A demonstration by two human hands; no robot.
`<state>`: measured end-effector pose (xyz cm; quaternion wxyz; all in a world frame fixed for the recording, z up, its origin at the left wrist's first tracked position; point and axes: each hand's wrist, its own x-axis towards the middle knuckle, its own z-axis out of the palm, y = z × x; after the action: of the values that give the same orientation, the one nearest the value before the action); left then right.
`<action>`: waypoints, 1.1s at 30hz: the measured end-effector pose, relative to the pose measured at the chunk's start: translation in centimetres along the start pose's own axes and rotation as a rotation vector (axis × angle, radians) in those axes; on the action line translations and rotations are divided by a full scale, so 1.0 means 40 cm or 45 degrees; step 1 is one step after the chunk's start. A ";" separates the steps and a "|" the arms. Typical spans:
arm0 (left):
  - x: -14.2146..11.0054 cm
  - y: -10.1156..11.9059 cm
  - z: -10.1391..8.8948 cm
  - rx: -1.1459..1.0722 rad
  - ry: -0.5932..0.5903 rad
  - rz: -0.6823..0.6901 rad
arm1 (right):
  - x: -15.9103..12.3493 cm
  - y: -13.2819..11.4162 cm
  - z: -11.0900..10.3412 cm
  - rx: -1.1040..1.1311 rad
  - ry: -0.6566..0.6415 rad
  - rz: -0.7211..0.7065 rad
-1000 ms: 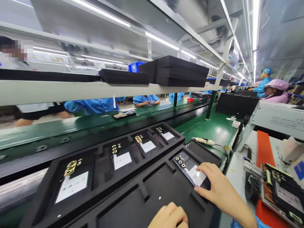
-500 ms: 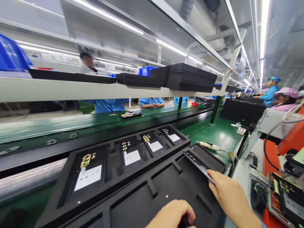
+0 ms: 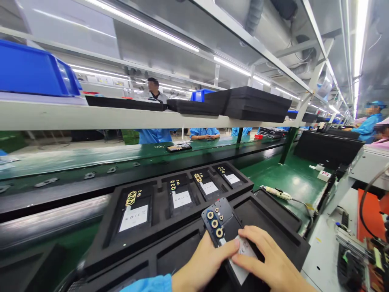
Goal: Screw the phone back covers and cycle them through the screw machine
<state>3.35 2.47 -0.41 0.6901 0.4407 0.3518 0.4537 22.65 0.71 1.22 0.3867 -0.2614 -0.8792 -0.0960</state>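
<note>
Both hands are gripping a phone back cover (image 3: 219, 221) above the near foam tray (image 3: 273, 227), left hand (image 3: 202, 263) pinching its left edge, right hand (image 3: 264, 259) lying flat across its lower end, long axis running away from the person.

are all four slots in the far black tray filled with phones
Yes, each of the four slots in the far tray holds a phone showing gold camera rings.

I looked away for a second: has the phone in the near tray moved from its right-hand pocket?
Yes. The phone has left the right-end pocket of the near tray and moved leftward, now held above the tray between the left hand and right hand.
</note>
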 end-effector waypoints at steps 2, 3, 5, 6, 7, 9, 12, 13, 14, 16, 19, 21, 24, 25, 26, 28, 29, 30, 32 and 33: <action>-0.002 0.010 0.000 0.067 -0.033 0.010 | -0.031 0.020 0.011 0.221 -0.086 0.232; -0.003 0.015 0.000 0.103 -0.058 0.000 | -0.045 0.027 0.014 0.301 -0.123 0.325; -0.004 0.021 0.002 0.165 -0.105 -0.026 | -0.067 0.034 0.019 0.433 -0.149 0.497; -0.003 0.023 0.003 0.188 -0.125 -0.040 | -0.075 0.036 0.023 0.525 -0.144 0.607; -0.002 0.023 0.003 0.206 -0.147 -0.053 | -0.081 0.037 0.026 0.627 -0.131 0.715; 0.001 0.021 0.001 0.232 -0.176 -0.053 | -0.091 0.038 0.033 0.807 -0.114 0.871; 0.004 0.018 -0.002 0.202 -0.202 -0.046 | -0.097 0.033 0.032 0.874 -0.123 0.986; 0.003 0.021 -0.001 0.192 -0.212 -0.041 | -0.097 0.030 0.026 0.864 -0.131 1.043; 0.002 0.027 0.000 0.191 -0.224 -0.038 | -0.095 0.025 0.019 0.855 -0.138 1.107; -0.004 0.044 0.005 0.211 -0.232 -0.057 | -0.089 0.016 0.001 0.870 -0.186 1.206; -0.011 0.072 0.012 0.259 -0.260 -0.133 | -0.077 0.010 -0.020 0.867 -0.246 1.245; -0.013 0.085 0.015 0.281 -0.283 -0.178 | -0.070 0.010 -0.026 0.805 -0.248 1.230; -0.012 0.093 0.018 0.291 -0.289 -0.222 | -0.054 0.011 -0.032 0.732 -0.243 1.208; -0.011 0.094 0.018 0.292 -0.291 -0.230 | -0.047 0.010 -0.035 0.730 -0.242 1.197; -0.010 0.094 0.019 0.296 -0.288 -0.235 | -0.040 0.009 -0.037 0.741 -0.244 1.183; -0.008 0.095 0.018 0.315 -0.291 -0.239 | -0.029 0.006 -0.042 0.782 -0.256 1.140; -0.007 0.096 0.017 0.331 -0.297 -0.234 | -0.026 0.004 -0.043 0.801 -0.259 1.119; -0.006 0.096 0.016 0.350 -0.308 -0.223 | -0.025 0.003 -0.044 0.808 -0.254 1.106; -0.007 0.097 0.013 0.394 -0.340 -0.180 | -0.031 0.000 -0.042 0.780 -0.228 1.107; -0.009 0.097 0.012 0.417 -0.353 -0.156 | -0.036 -0.001 -0.039 0.757 -0.215 1.111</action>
<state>2.44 2.78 3.38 0.6774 0.5828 0.3486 0.2827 24.44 -0.46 1.25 0.3759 -0.4888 -0.7061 0.3482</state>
